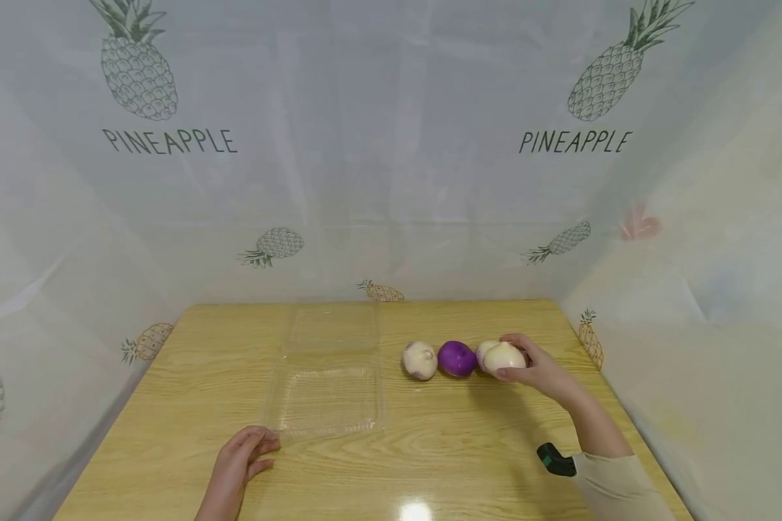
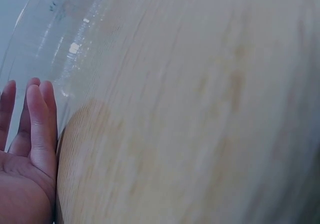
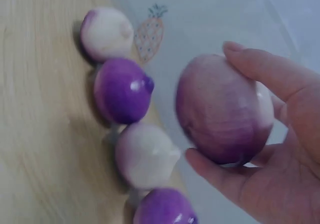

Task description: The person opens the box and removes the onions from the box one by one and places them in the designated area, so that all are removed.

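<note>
My right hand [image 1: 542,373] holds a whitish-purple onion [image 3: 222,108], thumb on one side and fingers on the other, raised above the table. In the right wrist view several more onions stand in a row beside it: a white one with a purple patch [image 3: 107,34], a deep purple one [image 3: 123,90], another white one [image 3: 146,156], and a purple one [image 3: 166,208] cut by the frame's lower edge. My left hand [image 1: 237,459] lies at the near left corner of a clear plastic container [image 1: 331,432], its fingers loosely extended with the tips by the rim.
The container's lid [image 1: 332,307] lies folded back toward the far edge of the wooden table [image 1: 430,449]. A pineapple-printed sheet [image 1: 391,166] hangs behind and along both sides. A black device [image 1: 556,460] sits at the right sleeve's cuff [image 1: 602,467].
</note>
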The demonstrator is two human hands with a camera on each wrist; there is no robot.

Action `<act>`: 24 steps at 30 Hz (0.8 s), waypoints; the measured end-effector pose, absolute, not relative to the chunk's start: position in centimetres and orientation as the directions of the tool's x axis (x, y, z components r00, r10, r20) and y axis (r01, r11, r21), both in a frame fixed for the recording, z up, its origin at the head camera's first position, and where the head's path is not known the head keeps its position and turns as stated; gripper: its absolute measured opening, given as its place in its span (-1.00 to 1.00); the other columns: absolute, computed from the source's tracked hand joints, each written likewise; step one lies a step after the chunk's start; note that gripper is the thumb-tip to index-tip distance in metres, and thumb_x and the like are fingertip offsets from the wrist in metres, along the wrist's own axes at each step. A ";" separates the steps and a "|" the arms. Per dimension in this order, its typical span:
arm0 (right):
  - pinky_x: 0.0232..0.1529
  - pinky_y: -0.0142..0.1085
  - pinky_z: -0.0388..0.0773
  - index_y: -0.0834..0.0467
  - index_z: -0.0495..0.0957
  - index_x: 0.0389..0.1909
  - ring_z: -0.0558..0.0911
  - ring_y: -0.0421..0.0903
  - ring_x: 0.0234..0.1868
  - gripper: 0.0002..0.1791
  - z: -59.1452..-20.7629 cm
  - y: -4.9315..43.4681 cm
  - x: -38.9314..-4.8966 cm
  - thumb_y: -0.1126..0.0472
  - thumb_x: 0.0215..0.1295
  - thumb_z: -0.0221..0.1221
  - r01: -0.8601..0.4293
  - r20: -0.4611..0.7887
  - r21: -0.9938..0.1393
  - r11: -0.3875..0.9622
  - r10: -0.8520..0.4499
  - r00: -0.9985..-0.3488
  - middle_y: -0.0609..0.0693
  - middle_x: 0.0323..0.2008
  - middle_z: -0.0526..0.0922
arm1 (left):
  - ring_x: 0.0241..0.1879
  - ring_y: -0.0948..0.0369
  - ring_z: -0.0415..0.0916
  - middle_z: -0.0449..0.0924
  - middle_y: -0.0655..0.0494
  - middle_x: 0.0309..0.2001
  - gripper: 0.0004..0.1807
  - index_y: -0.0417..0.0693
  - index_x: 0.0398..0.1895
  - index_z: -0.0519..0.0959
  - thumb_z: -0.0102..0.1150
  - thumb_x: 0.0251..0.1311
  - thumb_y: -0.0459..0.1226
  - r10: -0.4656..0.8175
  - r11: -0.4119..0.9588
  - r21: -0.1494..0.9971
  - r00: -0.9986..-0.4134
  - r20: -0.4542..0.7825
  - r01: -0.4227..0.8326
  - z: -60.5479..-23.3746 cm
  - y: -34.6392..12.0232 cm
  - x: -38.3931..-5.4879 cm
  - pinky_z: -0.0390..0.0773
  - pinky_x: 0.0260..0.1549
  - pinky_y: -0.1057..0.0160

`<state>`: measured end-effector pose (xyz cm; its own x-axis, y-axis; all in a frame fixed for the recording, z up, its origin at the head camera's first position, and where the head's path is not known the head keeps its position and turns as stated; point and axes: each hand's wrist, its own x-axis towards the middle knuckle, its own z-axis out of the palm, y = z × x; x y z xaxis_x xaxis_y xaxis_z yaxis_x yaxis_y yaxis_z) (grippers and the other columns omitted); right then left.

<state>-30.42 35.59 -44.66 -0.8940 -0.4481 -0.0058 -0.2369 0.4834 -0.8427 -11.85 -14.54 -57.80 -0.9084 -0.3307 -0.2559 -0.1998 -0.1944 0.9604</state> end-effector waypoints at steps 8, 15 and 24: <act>-0.12 -0.18 0.57 0.22 0.04 0.44 0.36 0.25 0.14 -0.17 -45.8 37.1 -30.1 0.12 0.31 0.28 -0.160 0.022 -0.884 0.439 -0.302 -0.953 0.36 0.32 0.11 | -0.18 0.17 0.63 0.65 0.03 -0.18 -0.71 -0.23 -0.14 0.60 -0.02 0.45 -0.18 -0.342 -0.209 0.956 -0.900 -0.270 -0.207 -57.9 -14.6 -11.9 0.63 -0.27 0.20; -0.07 -0.11 0.52 0.22 0.03 0.45 0.29 0.33 0.23 -0.19 -46.9 38.4 -30.1 0.10 0.34 0.25 -0.189 0.106 -0.854 0.484 -0.195 -0.975 0.37 0.36 0.07 | -0.17 0.17 0.62 0.65 0.04 -0.18 -0.71 -0.23 -0.13 0.59 -0.01 0.45 -0.17 -0.338 -0.208 0.957 -0.903 -0.264 -0.202 -57.9 -14.5 -11.9 0.63 -0.25 0.19; -0.25 -0.43 0.46 0.26 0.10 0.42 0.33 0.27 0.15 -0.23 -48.3 40.3 -30.8 0.11 0.33 0.25 -0.197 0.209 -0.843 0.501 -0.033 -0.977 0.35 0.34 0.13 | -0.16 0.16 0.62 0.65 0.07 -0.18 -0.66 -0.30 -0.07 0.56 -0.01 0.44 -0.16 -0.343 -0.200 0.958 -0.902 -0.263 -0.203 -57.9 -14.4 -12.0 0.62 -0.23 0.19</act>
<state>-30.77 40.29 -48.32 -0.9774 -0.0333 0.2085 -0.1969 0.5008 -0.8429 -11.96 -14.43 -57.88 -0.9019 -0.3427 -0.2629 -0.2034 -0.2000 0.9585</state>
